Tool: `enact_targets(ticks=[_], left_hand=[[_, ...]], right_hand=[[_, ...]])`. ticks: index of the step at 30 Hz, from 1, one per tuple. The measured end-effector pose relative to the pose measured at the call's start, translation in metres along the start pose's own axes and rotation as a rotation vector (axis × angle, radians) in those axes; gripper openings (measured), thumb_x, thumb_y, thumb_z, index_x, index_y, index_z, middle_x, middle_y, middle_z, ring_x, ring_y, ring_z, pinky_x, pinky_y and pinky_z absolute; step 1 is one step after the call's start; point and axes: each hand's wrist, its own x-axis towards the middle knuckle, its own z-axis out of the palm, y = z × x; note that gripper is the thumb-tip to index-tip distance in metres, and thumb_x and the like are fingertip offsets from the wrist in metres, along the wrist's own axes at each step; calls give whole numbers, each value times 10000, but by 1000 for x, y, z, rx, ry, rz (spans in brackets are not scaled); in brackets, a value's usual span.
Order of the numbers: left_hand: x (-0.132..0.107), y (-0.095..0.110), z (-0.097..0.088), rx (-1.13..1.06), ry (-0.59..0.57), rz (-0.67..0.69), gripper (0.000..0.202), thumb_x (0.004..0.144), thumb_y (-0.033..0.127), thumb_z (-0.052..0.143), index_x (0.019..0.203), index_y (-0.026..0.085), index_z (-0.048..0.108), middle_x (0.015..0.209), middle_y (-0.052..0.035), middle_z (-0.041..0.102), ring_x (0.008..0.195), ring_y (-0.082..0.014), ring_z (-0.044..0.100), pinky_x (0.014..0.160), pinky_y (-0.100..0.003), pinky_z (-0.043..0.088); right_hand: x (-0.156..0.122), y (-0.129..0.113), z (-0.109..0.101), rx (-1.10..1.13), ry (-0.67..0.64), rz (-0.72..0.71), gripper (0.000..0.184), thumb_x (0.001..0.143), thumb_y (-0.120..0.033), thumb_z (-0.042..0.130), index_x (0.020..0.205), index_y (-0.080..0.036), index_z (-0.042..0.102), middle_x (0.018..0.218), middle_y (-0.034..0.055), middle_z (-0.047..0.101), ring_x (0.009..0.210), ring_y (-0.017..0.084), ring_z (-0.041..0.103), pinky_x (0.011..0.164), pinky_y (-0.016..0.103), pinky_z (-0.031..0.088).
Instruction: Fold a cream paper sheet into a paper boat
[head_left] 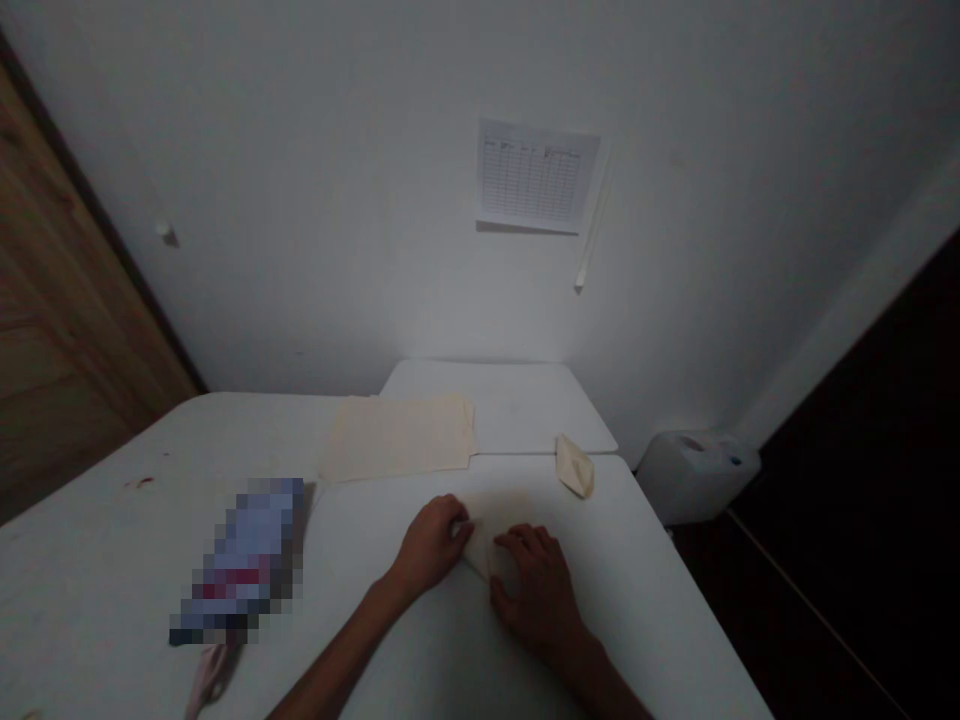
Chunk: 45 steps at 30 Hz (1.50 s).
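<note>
My left hand (436, 545) pinches the left edge of a thin cream sheet (480, 545), partly folded, on the white table. I cannot tell whether the sheet is paper or pastry. Over its right side rests my right hand (536, 590), with the fingers bent and apart and the tips touching the sheet. Both hands hide much of it. A small folded cream piece (575, 468) lies to the right, beyond my right hand. Farther back on the left is a flat rectangle of cream sheets (401, 437).
A blurred-out bluish object (251, 550) with a pink strap (206, 675) lies on the white table (97, 560) at left. Behind stands a wall with a printed chart (536, 178). A white plastic container (697, 475) is on the floor past the table's right edge.
</note>
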Motion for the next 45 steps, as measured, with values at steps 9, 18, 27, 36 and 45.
enact_targets(ticks=[9,18,27,36,45], left_hand=[[1,8,-1,84,-9,-8,83,828,208,552,753,185,581,830,-49,587,830,-202,539,756,-309,414],[2,16,-4,145,-32,-23,73,814,185,557,750,188,594,850,-59,594,861,-212,533,766,-321,414],[1,17,-4,165,-44,-23,84,834,199,542,782,191,607,877,-64,599,879,-216,529,769,-325,406],[1,16,-1,201,-25,-18,123,862,230,518,777,197,600,879,-65,596,873,-222,534,749,-326,402],[1,17,-2,215,-37,-6,96,858,211,527,801,189,601,884,-65,586,881,-224,531,744,-324,387]], right_hand=[[0,-2,-4,-11,-24,-25,321,728,-245,614,1049,-242,610,1078,61,581,999,248,494,886,391,378],[0,-3,-5,-2,-28,-43,290,746,-226,600,1035,-246,619,1049,63,582,978,244,493,884,390,365],[-1,-7,-8,-16,-89,-136,281,778,-176,578,1019,-298,655,1032,29,573,977,216,475,884,361,335],[-1,-6,-8,-46,-89,-150,265,793,-170,566,1009,-293,660,1037,33,573,967,220,469,875,362,337],[-3,-4,-6,-25,-87,-152,261,801,-171,555,1005,-288,668,1050,31,574,980,223,463,895,368,337]])
